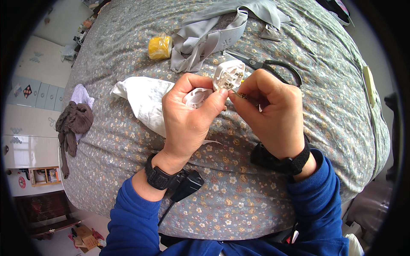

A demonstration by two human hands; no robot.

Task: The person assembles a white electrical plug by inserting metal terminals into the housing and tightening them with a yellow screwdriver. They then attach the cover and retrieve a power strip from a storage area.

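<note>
Above the bed's middle, my left hand [188, 113] is closed on an opened white electrical plug [227, 73]. Its inside faces me, with small metal contacts showing. A second white piece, which looks like the plug's cover [197, 97], sits within the same hand's fingers. My right hand [275, 113] comes up against the plug's lower right side, thumb and forefinger pinched together. A thin, brass-coloured bit shows at those fingertips; I cannot make out whether it is a wire or a small metal part.
A floral sheet [222, 205] covers the bed. White cloth [145, 98] lies left of my hands. Beyond them are black-handled scissors [292, 70], a yellow tape roll [159, 47] and grey cloth [205, 40]. Brown cloth [73, 121] lies at the left edge.
</note>
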